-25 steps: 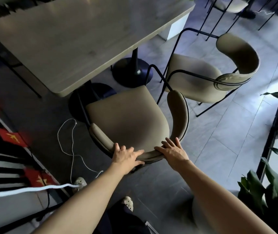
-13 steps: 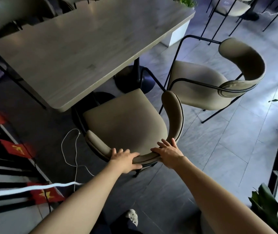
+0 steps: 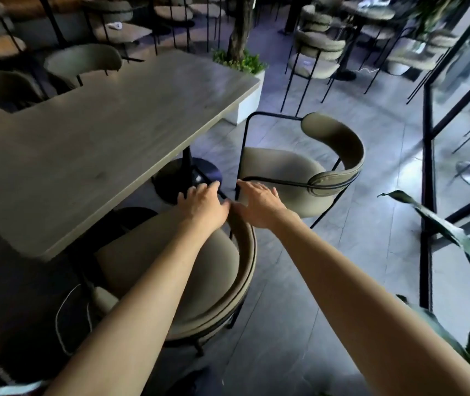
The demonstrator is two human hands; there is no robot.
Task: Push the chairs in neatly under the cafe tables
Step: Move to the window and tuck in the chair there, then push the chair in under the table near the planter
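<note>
Bare left hand (image 3: 203, 205) — spread (empty) | right hand (image 3: 259, 202) — spread, over second chair (image 3: 299, 172)

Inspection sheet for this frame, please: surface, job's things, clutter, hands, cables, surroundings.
Surface: wooden table, top bare.
Job's things: near chair, seat partly under the table; second chair stands out on the floor, clear of it.
Clutter: nothing seen.
Hands: left hand and right hand open, reaching toward the second chair; contact unclear.
Cables: white cord on the floor by the near chair.
Surroundings: planter, leafy plant, glass wall, more chairs behind.
</note>
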